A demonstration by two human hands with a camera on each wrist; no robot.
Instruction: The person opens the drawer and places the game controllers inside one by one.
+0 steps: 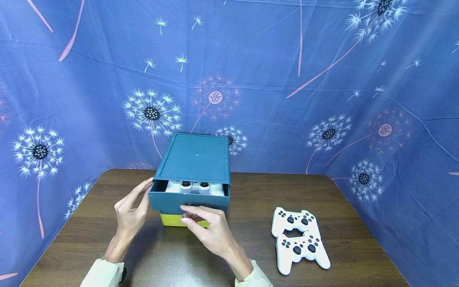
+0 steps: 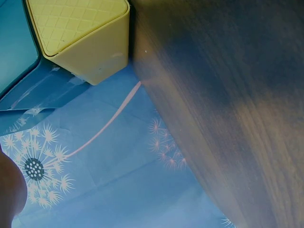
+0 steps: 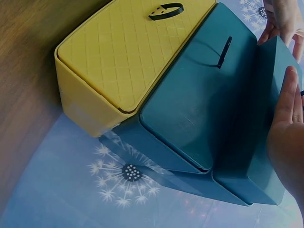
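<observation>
A stacked drawer cabinet (image 1: 195, 155) stands at the middle of the table. Its top teal drawer (image 1: 165, 201) is partly pulled out, with white game controllers (image 1: 216, 189) showing inside. My right hand (image 1: 213, 229) is at the front of that drawer, thumb and forefinger around its small black pull loop (image 3: 302, 93). At the drawer's left side, the fingers of my left hand (image 1: 132, 211) touch the edge near the cabinet. Below are another teal drawer (image 3: 190, 109) and a yellow drawer (image 3: 118, 52), both closed, each with a black loop.
Two white game controllers lie on the table to the right, one (image 1: 299, 218) behind the other (image 1: 303, 247). The brown wooden table (image 1: 251, 199) backs onto a blue dandelion-print cloth (image 1: 265, 119), which also hangs along both sides.
</observation>
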